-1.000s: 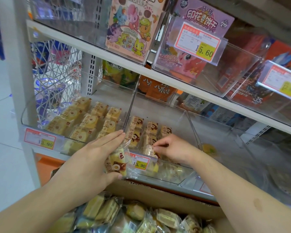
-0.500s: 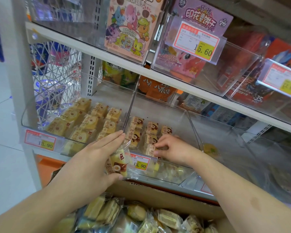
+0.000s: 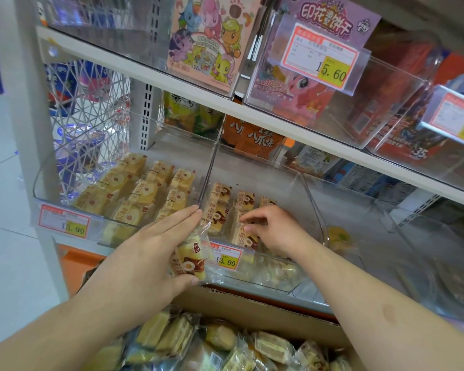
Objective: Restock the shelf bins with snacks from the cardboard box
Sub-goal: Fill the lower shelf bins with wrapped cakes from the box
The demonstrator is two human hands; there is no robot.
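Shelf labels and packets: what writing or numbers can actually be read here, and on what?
"15.60": price tag on the upper clear bin.
"印花饼干": purple biscuit box behind that tag.
"3.90", first digit unclear: price tag on the left lower bin.
"3.90", first digit unclear: price tag on the middle lower bin.
"35": red box, upper right.
Snack wrappers and the far-right tag: too blurred.

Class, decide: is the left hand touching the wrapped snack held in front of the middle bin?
Touching. The head view shows the left hand gripping the snack, fingers over its top and thumb under it.
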